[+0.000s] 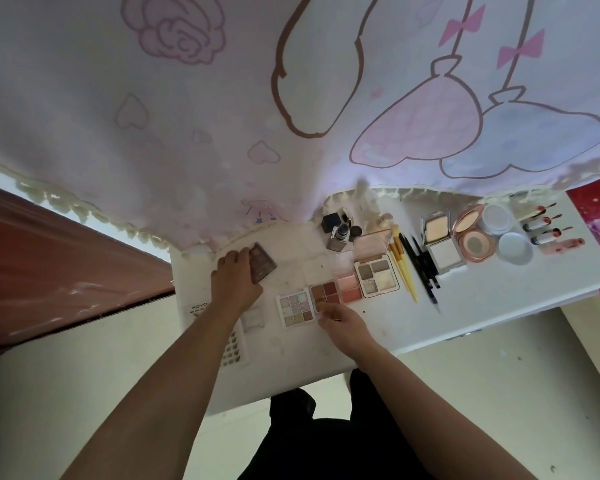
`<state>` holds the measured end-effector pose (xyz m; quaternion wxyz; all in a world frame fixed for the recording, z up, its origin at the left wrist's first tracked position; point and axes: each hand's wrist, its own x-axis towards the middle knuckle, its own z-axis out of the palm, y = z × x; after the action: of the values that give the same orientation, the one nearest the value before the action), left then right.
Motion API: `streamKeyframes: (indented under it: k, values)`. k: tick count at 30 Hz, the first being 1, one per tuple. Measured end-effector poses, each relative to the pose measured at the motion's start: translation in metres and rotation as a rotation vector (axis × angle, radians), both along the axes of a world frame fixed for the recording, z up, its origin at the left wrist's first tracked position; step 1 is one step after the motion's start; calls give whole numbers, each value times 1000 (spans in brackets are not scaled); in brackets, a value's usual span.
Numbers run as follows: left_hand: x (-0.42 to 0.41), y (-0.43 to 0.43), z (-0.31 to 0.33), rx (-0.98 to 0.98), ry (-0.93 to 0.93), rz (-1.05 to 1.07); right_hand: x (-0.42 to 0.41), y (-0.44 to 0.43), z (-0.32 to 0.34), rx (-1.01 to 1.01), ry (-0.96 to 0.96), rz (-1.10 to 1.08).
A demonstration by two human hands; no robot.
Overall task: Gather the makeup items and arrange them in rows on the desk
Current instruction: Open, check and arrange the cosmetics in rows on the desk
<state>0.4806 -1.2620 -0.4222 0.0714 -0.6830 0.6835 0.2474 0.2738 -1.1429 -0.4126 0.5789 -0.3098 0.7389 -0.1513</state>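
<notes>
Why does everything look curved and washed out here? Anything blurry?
Head view: the wide lens bows the pink cartoon-print curtain along its hem and stretches the forearms. Head view: bright light makes the white desk swallow pale items. Head view: detail is soft; the label on the dark brown rectangular palette at the left hand is unreadable.

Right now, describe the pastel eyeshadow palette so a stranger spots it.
On the white desk, look just left of the right hand. The pastel eyeshadow palette is a white-framed grid of pale pans; the brown palette beside it holds dark reddish shades.
</notes>
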Motion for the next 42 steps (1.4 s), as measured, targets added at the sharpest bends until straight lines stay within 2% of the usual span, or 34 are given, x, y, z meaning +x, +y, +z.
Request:
streamKeyframes:
  k: [4,7,11,15,18,22,25,28,32,42]
  values:
    - [7,13,22,5,260,365,3,-10,8,-54,63,50]
    - [14,24,51,46,518,527,11,-24,25,-175,-29,-18]
    - [24,41,84,90,782,519,25,-45,61,-298,-268,-96]
    - [28,55,109,197,1040,539,33,-51,90,-332,-387,85]
    - [26,62,120,207,1193,591,39,-48,100,-338,-415,163]
    - [30,69,122,244,1426,621,47,-39,107,-414,-341,208]
    - [37,75,120,249,1494,628,56,-32,112,-503,-197,299]
    - [43,79,120,244,1524,625,65,-25,116,-570,-144,321]
    - [50,84,125,233,1526,690,70,-22,118,-558,-203,149]
    - [58,85,125,285,1509,923,83,-12,113,-524,-205,-106]
